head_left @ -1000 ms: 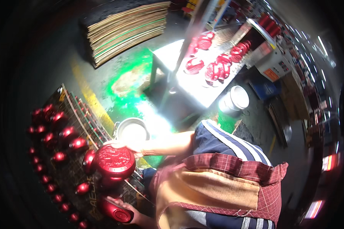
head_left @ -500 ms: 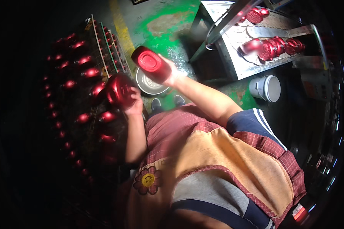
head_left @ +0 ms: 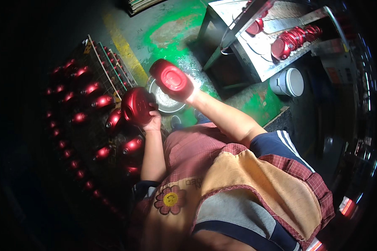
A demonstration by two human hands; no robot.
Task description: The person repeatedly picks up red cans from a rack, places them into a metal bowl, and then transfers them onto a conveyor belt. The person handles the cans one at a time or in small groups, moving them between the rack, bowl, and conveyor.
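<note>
My left hand [head_left: 155, 122] is closed round the lower side of a glossy dark red bottle [head_left: 135, 104], beside a rack of similar bottles. To its right, my right hand [head_left: 192, 91] grips a second red bottle [head_left: 171, 78], whose base with its oval moulded ring faces up toward me. The two bottles are close but apart. Under them, partly hidden, a round pale basin [head_left: 168, 110] stands on the floor. My right fingers are mostly hidden behind the bottle they hold.
On the left, a dark rack [head_left: 97, 58] carries several rows of red bottles [head_left: 102, 101]. At the upper right, a metal workbench [head_left: 264, 74] holds more red pieces [head_left: 285, 45] under a metal frame. Near it stands a grey bucket [head_left: 292, 82]. The floor [head_left: 163, 47] is painted green.
My view has shifted, so the bench and bucket sit farther left and higher. Both hands keep hold of their bottles, which appear slightly farther right and lower in the picture.
</note>
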